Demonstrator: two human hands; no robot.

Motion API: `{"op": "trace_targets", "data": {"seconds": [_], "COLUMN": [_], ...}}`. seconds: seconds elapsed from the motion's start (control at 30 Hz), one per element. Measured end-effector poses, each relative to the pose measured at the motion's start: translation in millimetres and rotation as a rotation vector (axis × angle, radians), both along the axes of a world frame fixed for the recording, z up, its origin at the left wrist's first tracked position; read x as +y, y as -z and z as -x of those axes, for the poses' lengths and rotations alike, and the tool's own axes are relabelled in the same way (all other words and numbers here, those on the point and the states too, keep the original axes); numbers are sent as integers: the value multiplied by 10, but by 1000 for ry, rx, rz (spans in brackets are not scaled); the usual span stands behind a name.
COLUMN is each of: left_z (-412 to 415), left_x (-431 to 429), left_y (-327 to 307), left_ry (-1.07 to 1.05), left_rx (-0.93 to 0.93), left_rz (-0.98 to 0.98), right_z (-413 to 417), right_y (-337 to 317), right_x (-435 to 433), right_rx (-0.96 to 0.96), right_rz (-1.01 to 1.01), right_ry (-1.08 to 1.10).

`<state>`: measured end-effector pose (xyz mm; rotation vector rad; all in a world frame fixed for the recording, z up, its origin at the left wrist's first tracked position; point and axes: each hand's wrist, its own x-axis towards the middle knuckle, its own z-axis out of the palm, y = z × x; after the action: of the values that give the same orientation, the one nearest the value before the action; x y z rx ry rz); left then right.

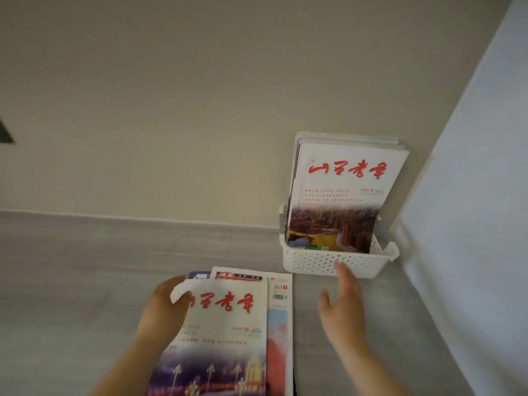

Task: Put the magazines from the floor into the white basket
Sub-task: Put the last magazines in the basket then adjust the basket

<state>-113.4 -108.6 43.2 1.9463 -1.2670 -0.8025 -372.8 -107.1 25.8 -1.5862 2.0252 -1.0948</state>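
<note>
A white perforated basket (320, 262) stands on the floor in the corner, with several magazines (347, 181) upright in it, leaning on the wall. A stack of magazines lies on the floor in front of me. My left hand (163, 308) grips the top magazine (223, 330) at its upper left corner, which curls up off the pile. The magazines beneath it (278, 318) show at the right and top edges. My right hand (343, 307) hovers with straight fingers between the stack and the basket, holding nothing, its fingertips near the basket's front wall.
A beige wall (200, 95) runs behind the basket, and a pale bluish wall (471, 195) closes the corner at right. Grey floor (71, 267) spreads to the left. A dark shape (5, 134) shows at the left edge.
</note>
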Motion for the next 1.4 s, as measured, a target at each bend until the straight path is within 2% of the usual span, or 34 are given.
{"op": "trace_targets", "data": {"seconds": [0.07, 0.13, 0.2, 0.27, 0.33, 0.37, 0.43, 0.5, 0.67, 0.73, 0.77, 0.87, 0.97, 1.03, 1.2, 1.3, 1.4], "left_z": [-205, -342, -416, -422, -389, -378, -381, -414, -553, -603, -617, -569, -486, -442, -381, -302, -145], "left_x": [242, 462, 626, 723, 750, 741, 696, 636, 526, 478, 457, 434, 442, 468, 495, 364, 113], "left_y": [174, 351, 469, 478, 435, 411, 342, 282, 267, 227, 188, 50, -5, -62, -405, -607, -759], "left_ry": [-49, 25, 118, 138, 129, 113, 52, -23, -168, -163, -108, 199, 384, 414, 338, 319, 328], "left_rx": [-56, -174, -293, -289, -199, -109, 119, 264, 420, 449, 404, 63, -77, -47, 103, 222, 282], "left_rz": [-121, -268, -288, -277, -291, -290, -255, -239, -307, -308, -313, -295, -126, 38, 396, 467, 537], "right_z": [-306, -557, -763, -886, -932, -932, -916, -903, -941, -949, -956, -976, -1006, -1003, -907, -800, -605], "right_y": [217, 421, 565, 628, 547, 567, 685, 718, 692, 655, 640, 581, 501, 433, 189, -19, -302], "right_x": [265, 473, 678, 841, 900, 899, 890, 876, 879, 885, 890, 895, 896, 896, 762, 607, 409], "right_rx": [131, 174, 269, 489, 592, 588, 508, 523, 486, 462, 445, 366, 177, -73, -760, -825, -777], "right_rz": [-131, -254, -362, -313, -310, -294, -386, -391, -421, -418, -416, -405, -374, -306, -276, -217, -131], "right_ry": [-136, -261, -378, -402, -366, -373, -433, -414, -392, -376, -369, -342, -280, -218, -166, -157, -83]}}
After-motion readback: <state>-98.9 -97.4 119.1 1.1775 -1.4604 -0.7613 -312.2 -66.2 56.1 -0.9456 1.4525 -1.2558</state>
